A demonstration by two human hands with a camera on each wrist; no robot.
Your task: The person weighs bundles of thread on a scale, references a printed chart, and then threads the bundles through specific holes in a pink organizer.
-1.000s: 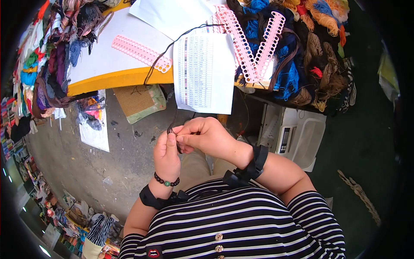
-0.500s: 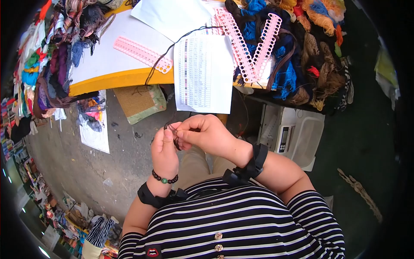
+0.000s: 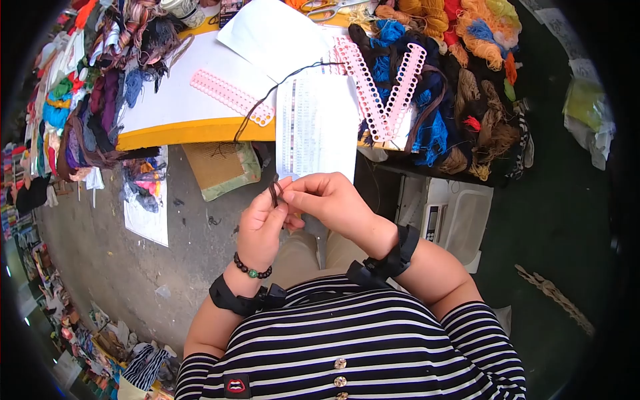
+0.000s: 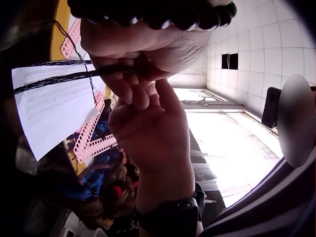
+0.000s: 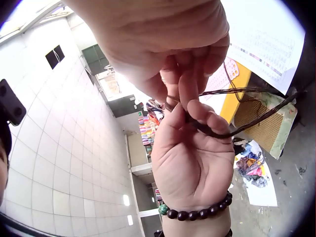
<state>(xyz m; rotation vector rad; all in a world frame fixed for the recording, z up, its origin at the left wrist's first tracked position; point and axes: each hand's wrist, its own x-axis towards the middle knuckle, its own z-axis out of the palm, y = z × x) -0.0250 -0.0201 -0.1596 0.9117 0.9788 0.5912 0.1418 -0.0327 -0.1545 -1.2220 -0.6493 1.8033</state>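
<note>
Dark thread (image 3: 274, 192) runs between both hands in front of the body. The left hand (image 3: 260, 230), with a beaded bracelet at its wrist, pinches it between thumb and fingers. Touching it from the right, the right hand (image 3: 337, 205) pinches the thread at the left fingertips. In the right wrist view a dark strand bundle (image 5: 256, 120) passes over the left palm (image 5: 190, 163) and loops away to the right. Two strand lengths (image 4: 54, 81) stretch leftward from the hands in the left wrist view.
A printed sheet (image 3: 313, 127) hangs over the yellow table edge (image 3: 193, 131). Pink perforated strips (image 3: 230, 97) lie on the table, with thread skeins (image 3: 490, 100) at the right and more at the left. Below the table are a woven panel (image 3: 217, 170) and a scale (image 3: 433, 220).
The left hand has turned and shifted slightly right, its fingers now higher around the thread. The view has moved so the table sits a little lower. Both hands still pinch the thread.
</note>
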